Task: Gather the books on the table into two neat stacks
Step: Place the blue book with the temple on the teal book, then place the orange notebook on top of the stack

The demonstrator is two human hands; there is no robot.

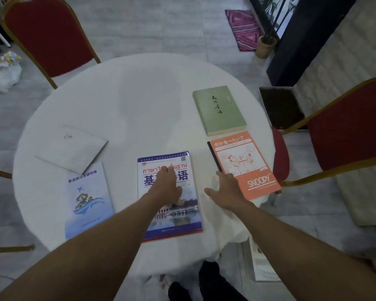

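Left hand (165,184) lies flat on the blue textbook (179,216), right hand (226,190) spread at the orange notebook (248,166); best to slide them squarely together.

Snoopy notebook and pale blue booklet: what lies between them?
Head view: the blue Thai textbook, left hand over it, plus the right hand by the Snoopy notebook.
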